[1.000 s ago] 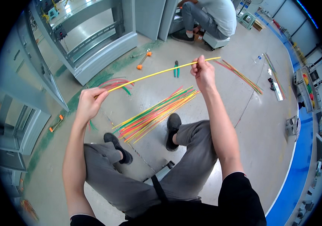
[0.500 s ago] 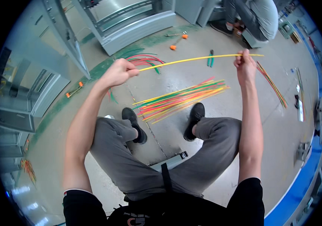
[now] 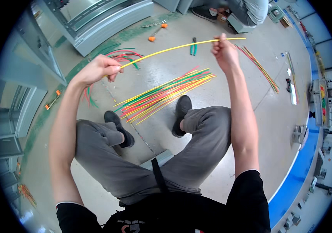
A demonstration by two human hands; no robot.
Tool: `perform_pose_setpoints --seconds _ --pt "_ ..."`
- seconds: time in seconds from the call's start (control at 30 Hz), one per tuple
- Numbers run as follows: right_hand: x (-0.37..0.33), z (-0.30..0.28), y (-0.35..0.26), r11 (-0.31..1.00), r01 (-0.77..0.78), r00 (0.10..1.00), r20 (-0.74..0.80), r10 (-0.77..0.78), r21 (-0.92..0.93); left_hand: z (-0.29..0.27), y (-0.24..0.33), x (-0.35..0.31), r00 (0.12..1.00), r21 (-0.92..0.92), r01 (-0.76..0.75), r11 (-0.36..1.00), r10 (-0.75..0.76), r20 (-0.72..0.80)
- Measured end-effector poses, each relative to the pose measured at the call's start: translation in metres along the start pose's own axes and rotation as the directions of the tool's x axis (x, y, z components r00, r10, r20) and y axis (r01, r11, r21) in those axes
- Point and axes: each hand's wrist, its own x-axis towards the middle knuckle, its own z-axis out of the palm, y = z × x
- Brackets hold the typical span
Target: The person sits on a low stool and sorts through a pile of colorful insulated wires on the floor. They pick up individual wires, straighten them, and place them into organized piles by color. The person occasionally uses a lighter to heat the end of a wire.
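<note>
I sit above a grey floor and hold a long yellow wire (image 3: 170, 48) stretched between both hands. My left hand (image 3: 98, 70) pinches its left end. Near the other end my right hand (image 3: 224, 50) grips it, and a short tail sticks out past the fingers. Below the wire, between my two black shoes, lies a bundle of straight yellow, green and red wires (image 3: 166, 95) on the floor.
A curved bunch of red and green wires (image 3: 121, 54) lies behind my left hand. More coloured wires (image 3: 261, 68) lie at the right. Green-handled pliers (image 3: 193, 46) and orange-handled tools (image 3: 156, 33) lie farther off. Grey metal cabinets (image 3: 104, 19) stand ahead; another person (image 3: 239, 9) sits at the top.
The view has shifted, so the floor and wires sit a little lower and to the right. Both hands keep their hold on the yellow wire, which stays taut between them.
</note>
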Motion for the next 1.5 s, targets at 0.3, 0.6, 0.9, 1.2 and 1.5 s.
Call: perform_pose_setpoints --seconds 0.3,0.6,0.9,1.2,1.5 --pt "-0.039 0.036 -0.028 0.711 -0.146 0.988 -0.141 0.066 -0.687 -0.039 -0.096 0.045 0.999 0.312 -0.002 0.95 -0.012 0.042" --pt "-0.077 0.098 -0.029 0.701 0.157 0.988 0.1 -0.121 -0.696 0.066 -0.344 0.058 0.974 0.447 0.213 0.869 -0.153 -0.167" --pt "-0.071 0.103 -0.025 0.554 0.202 0.975 0.217 -0.04 -0.807 0.084 -0.39 0.085 0.953 0.562 0.3 0.771 -0.226 -0.199" --pt "-0.064 0.109 -0.003 0.446 0.083 0.985 0.14 0.098 -0.891 -0.005 -0.434 0.081 0.678 0.526 0.683 0.507 -0.172 -0.714" --pt "-0.059 0.117 -0.006 0.522 0.042 0.982 0.131 0.134 -0.852 -0.112 -0.504 -0.015 -0.022 -0.275 0.794 0.543 -0.427 -0.904"
